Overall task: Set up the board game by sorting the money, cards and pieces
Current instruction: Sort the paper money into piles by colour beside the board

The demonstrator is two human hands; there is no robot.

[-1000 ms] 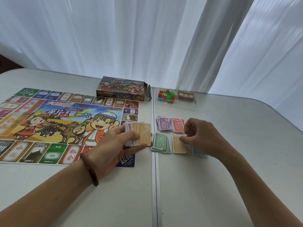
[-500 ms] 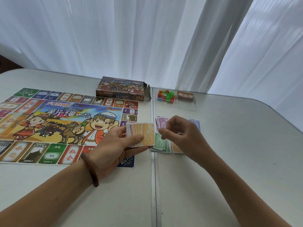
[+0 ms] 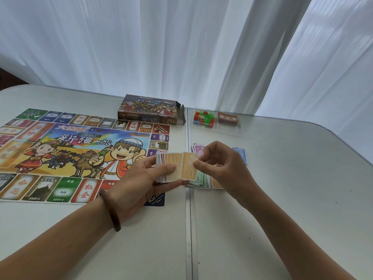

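The money stack (image 3: 167, 167) is gripped by the left hand (image 3: 139, 183), steadied while its orange note (image 3: 188, 166) is pinched by the right hand (image 3: 222, 168).

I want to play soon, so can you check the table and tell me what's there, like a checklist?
Surface: white table, seam down its middle.
Job's things: game board lies flat on the left; purple pile, blue pile, green pile and orange pile of money lie to its right; coloured pieces and card deck sit in a clear tray at the back.
Clutter: open game box behind the board.
Grippers: left hand holds a stack of notes; right hand pinches the orange note on top.
Cables: nothing seen.
Surroundings: white curtains behind the table.
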